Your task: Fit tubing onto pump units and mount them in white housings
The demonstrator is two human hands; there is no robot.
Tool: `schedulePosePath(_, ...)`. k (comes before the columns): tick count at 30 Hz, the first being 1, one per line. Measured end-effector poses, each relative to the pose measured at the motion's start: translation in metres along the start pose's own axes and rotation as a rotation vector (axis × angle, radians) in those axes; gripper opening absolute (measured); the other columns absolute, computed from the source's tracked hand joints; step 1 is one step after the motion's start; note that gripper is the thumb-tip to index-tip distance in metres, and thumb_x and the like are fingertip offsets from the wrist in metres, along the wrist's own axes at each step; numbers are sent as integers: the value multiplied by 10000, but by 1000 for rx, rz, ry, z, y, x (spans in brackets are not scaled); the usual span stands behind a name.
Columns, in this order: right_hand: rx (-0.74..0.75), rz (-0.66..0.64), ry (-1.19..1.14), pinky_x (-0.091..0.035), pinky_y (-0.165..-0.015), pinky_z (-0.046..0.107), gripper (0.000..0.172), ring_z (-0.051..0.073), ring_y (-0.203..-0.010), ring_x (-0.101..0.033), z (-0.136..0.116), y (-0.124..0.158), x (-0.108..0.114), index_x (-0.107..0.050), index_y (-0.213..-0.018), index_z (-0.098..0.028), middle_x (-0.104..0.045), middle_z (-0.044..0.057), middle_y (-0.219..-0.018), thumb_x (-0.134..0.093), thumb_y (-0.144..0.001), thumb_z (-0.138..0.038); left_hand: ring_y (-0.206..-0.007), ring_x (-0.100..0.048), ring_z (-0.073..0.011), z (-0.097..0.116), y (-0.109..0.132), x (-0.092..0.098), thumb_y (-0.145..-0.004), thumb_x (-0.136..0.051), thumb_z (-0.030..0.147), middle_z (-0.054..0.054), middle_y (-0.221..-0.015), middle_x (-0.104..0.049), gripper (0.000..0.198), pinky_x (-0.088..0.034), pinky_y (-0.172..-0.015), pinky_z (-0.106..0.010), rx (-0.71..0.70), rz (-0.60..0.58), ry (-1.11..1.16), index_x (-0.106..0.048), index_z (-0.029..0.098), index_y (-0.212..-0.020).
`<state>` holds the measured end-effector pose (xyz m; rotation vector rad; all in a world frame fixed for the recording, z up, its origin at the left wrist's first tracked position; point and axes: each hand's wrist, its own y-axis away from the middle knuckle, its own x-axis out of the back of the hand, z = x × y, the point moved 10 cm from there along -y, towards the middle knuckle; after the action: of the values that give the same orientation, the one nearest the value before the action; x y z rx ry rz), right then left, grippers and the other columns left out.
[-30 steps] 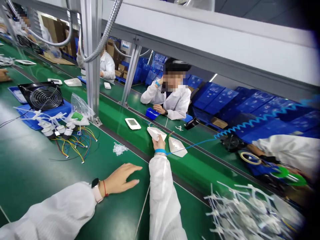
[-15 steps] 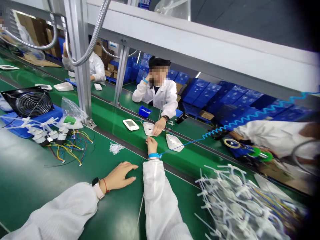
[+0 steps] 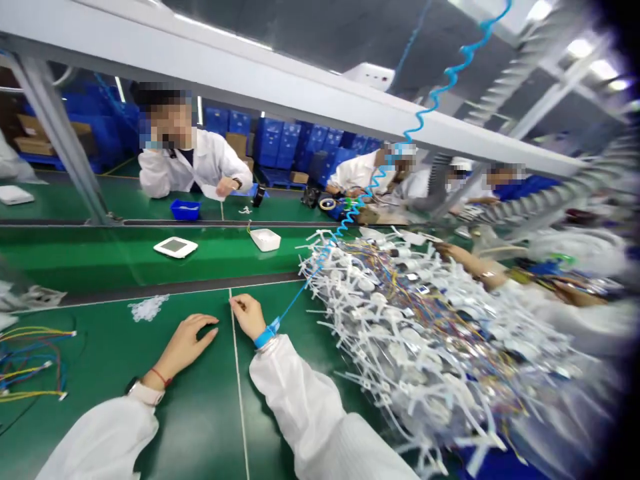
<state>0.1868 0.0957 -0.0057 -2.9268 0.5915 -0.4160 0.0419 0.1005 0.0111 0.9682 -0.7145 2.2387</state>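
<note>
While the left hand [image 3: 186, 342] is released and the right hand [image 3: 249, 316] curled, contents unclear, the white shell [image 3: 265, 240] lies unhandled near the conveyor's [image 3: 110, 257] far edge.

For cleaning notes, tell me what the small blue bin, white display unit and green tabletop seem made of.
Small blue bin: likely satin plastic, evenly coloured.
White display unit: probably matte plastic, rounded corners.
Green tabletop: perhaps satin rubber or laminate; soft highlights.
</note>
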Motion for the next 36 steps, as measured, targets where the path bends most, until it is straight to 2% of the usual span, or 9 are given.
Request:
schedulePosePath(4, -34, -38, -23, -446, -559, 254, 212, 123, -574, -527, -21, 78, 40, -662, -744, -180, -598, 14, -666, -553, -754, -362, -936, -587, -211, 23, -37, -16, -829, -440, 440, -45, -993, -647, 327, -471, -848, -354, -58, -94, 65, -628, 209, -964)
schedulePosePath(9, 29, -228, -42, -477, -637, 283, 210, 152, -703, -587, -115, 201, 131, -659, -946, -265, -631, 51, -831, -552, -800, -372, -977, -568, -203, 96, -112, -12, -830, -454, 424, -64, -1077, -613, 357, -450, -873, -331, -238, -45, 151, -582, 178, -1055)
schedulePosePath(11, 28, -49, 86, -489, -585, 291, 222, 171, -660, -600, -143, 241, 202, -635, -991, -305, -623, 60, -771, -530, -815, -391, -970, -562, -197, 130, -145, -1, -831, -457, 398, -68, -1080, -598, 356, -446, -873, -325, -333, 44, 165, -562, 170, -1083)
schedulePosePath(13, 8, 414, 391, -501, -607, 309, 239, 188, -724, -612, -162, 277, 292, -581, -1061, -345, -622, 79, -887, -439, -869, -329, -1012, -538, -202, 161, -177, 9, -825, -466, 373, -79, -1115, -571, 360, -423, -909, -332, -417, 154, 175, -544, 156, -1102)
schedulePosePath(15, 40, 583, 792, -477, -808, 405, 384, 261, -993, -564, -174, 295, 333, -490, -1193, -350, -563, 94, -1119, -530, -811, -338, -1068, -506, -210, 184, -206, 10, -807, -491, 368, -91, -1177, -527, 395, -388, -958, -344, -468, 215, 187, -518, 148, -1135)
schedulePosePath(19, 135, 365, 1248, -377, -958, 474, 731, 306, -1241, -367, -149, 269, 325, -216, -1392, -288, -402, 96, -1348, -567, -761, -402, -1167, -432, -216, 222, -253, -16, -805, -490, 421, -114, -1248, -462, 496, -325, -1021, -350, -535, 134, 180, -462, 127, -1203)
schedulePosePath(25, 179, 271, 1299, -378, -959, 417, 682, 255, -1214, -405, -139, 219, 314, -223, -1390, -258, -441, 88, -1322, -533, -798, -395, -1036, -530, -229, 247, -293, -60, -789, -500, 439, -101, -1131, -575, 503, -383, -940, -349, -520, -79, 93, -512, 146, -1198)
schedulePosePath(30, 141, 109, 1250, -403, -909, 410, 619, 249, -1120, -471, -138, 189, 306, -330, -1347, -233, -485, 93, -1275, -547, -777, -340, -853, -579, -193, 255, -298, -69, -782, -498, 336, -66, -950, -657, 312, -431, -812, -290, -535, -145, 75, -656, 145, -972)
schedulePosePath(36, 147, 58, 1176, -387, -907, 409, 600, 239, -1079, -478, -130, 172, 302, -336, -1338, -218, -507, 102, -1225, -539, -777, -282, -726, -561, -160, 278, -281, -83, -836, -387, 288, -48, -821, -653, 334, -421, -690, -253, -624, -254, 68, -649, 143, -984)
